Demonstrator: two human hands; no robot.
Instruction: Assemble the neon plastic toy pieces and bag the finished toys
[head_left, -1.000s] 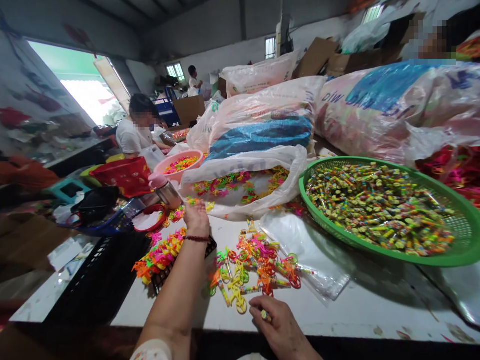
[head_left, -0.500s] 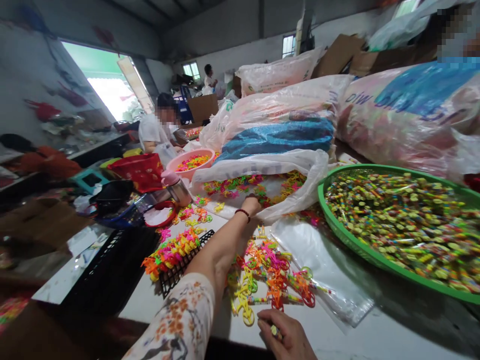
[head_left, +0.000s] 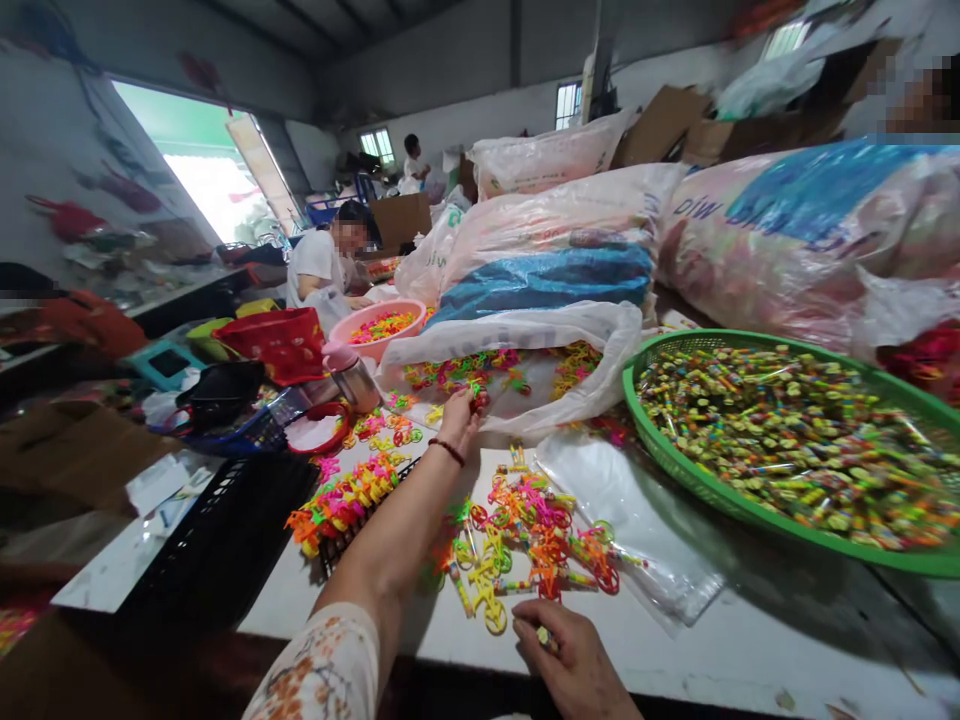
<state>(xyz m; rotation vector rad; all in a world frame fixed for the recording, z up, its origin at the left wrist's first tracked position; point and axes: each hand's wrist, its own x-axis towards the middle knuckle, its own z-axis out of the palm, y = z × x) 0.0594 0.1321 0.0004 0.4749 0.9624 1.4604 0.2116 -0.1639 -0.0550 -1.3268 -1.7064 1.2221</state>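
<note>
My left hand [head_left: 463,418], with a beaded bracelet at the wrist, reaches to the mouth of the open plastic sack [head_left: 555,412]. Its fingers are closed on a small green plastic piece [head_left: 477,390]; its exact shape is too small to tell. Near the table's front edge, my right hand [head_left: 574,650] curls around a small candy-filled tube, whose yellowish end [head_left: 546,637] shows between thumb and fingers. Just beyond that hand lies a loose pile of colourful plastic pieces [head_left: 536,515], some joined to tubes. Left of my forearm, similar pieces [head_left: 349,500] stand in rows on a black rack.
On the right, a green basket [head_left: 637,400] holds many small tubes. Flat clear bags [head_left: 637,520] lie beside it. A pink basin [head_left: 352,335], a steel cup [head_left: 356,385] and a red dish [head_left: 337,430] stand at the back left. A person [head_left: 319,262] sits farther off.
My left hand has drawn back and leftward out of the sack's mouth, now with a green piece in its fingers. My right hand stays almost in place with the tube.
</note>
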